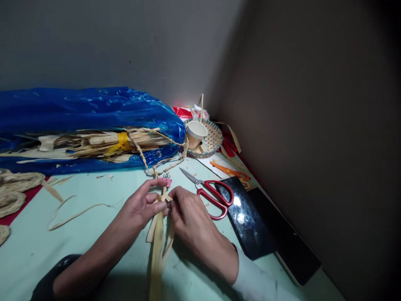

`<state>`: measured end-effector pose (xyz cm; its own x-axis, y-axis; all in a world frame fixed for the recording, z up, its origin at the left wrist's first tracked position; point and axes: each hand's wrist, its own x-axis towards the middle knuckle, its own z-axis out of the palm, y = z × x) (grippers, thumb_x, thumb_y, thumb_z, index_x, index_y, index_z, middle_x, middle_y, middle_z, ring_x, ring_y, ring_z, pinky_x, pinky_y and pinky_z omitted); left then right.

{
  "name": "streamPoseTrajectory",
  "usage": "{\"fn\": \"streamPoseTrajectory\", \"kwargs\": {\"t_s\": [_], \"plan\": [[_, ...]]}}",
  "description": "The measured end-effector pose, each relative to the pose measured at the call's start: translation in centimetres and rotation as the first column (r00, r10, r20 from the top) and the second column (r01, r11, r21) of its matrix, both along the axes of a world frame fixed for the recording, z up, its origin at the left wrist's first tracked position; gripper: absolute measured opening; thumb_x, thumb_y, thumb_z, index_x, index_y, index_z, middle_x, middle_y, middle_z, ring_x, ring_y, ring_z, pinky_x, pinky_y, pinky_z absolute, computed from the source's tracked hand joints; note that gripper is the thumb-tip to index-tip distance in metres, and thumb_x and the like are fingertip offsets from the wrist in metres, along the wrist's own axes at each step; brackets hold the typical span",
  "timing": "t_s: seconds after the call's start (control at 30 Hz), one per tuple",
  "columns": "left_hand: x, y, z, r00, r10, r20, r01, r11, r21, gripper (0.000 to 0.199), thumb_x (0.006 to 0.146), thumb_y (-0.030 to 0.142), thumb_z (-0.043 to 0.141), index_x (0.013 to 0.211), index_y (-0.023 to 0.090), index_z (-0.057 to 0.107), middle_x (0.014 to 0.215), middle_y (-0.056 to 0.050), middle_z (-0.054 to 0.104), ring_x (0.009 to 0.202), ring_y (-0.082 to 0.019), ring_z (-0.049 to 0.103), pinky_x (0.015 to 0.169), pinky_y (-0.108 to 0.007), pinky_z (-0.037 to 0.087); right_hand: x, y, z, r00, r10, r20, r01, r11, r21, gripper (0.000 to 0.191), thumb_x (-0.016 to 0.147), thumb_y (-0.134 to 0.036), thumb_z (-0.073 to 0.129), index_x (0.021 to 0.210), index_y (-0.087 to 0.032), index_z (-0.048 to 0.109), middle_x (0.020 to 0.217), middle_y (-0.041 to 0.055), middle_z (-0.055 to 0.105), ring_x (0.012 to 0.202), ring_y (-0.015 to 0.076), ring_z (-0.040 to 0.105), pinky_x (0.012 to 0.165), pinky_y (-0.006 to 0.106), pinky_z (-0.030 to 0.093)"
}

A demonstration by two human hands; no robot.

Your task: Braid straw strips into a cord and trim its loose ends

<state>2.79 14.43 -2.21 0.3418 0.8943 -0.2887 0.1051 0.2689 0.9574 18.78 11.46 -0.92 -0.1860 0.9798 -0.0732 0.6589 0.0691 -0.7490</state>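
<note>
Pale dried plant strips [157, 251] hang down toward me from between my two hands, crossing one another at the fingers. My left hand [140, 205] pinches them between thumb and fingers. On the other side, my right hand [191, 213] has its fingertips closed on a strip at the crossing; the exact grip is partly hidden. A pink binder clip [168, 182] sits just beyond my fingertips, where the strips meet a braided cord [142, 156]. This cord loops away over the table toward the basket.
Red-handled scissors [216, 198] lie right of my hands, beside orange scissors [230, 170] and dark flat devices [250, 221]. Behind are a paper cup [196, 131] in a woven basket [214, 138] and a strip bundle [94, 144] in blue plastic [94, 104]. Coiled braids [19, 182] lie left.
</note>
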Motion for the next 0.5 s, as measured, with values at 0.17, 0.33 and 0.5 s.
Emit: {"fn": "streamPoseTrajectory", "kwargs": {"t_s": [0.17,0.33,0.5], "plan": [[0.37,-0.46,-0.3,0.999,0.036,-0.021,-0.036,0.999,-0.028,0.048,0.083,0.04,0.069,0.124,0.029,0.048,0.082,0.001,0.075,0.084,-0.023,0.07,0.08,-0.034,0.05,0.36,0.29,-0.29,0.995,-0.05,-0.082,0.045,0.997,-0.058,0.02,0.096,-0.012,0.038,0.1,-0.017,0.057,0.088,0.006,0.068,0.081,0.0179,0.062,0.067,0.026,0.039],[0.48,-0.62,-0.63,0.991,0.064,-0.119,-0.064,0.998,0.007,0.051,0.079,0.038,0.068,0.122,0.029,0.043,0.075,0.003,0.075,0.078,-0.026,0.071,0.073,-0.035,0.049,0.17,0.59,-0.02,0.986,-0.082,-0.143,0.069,0.993,-0.096,0.018,0.098,-0.029,0.053,0.095,-0.017,0.066,0.085,0.0046,0.07,0.076,0.0173,0.059,0.067,0.027,0.037],[0.59,-0.77,-0.87,0.971,0.086,-0.223,-0.068,0.994,0.087,0.048,0.077,0.039,0.069,0.118,0.029,0.045,0.071,0.003,0.075,0.076,-0.028,0.072,0.075,-0.038,0.048,0.18,1.04,-0.09,0.979,-0.11,-0.171,0.091,0.989,-0.119,0.02,0.096,-0.02,0.054,0.085,-0.016,0.07,0.077,0.002,0.069,0.068,0.0143,0.055,0.064,0.026,0.035]]}}
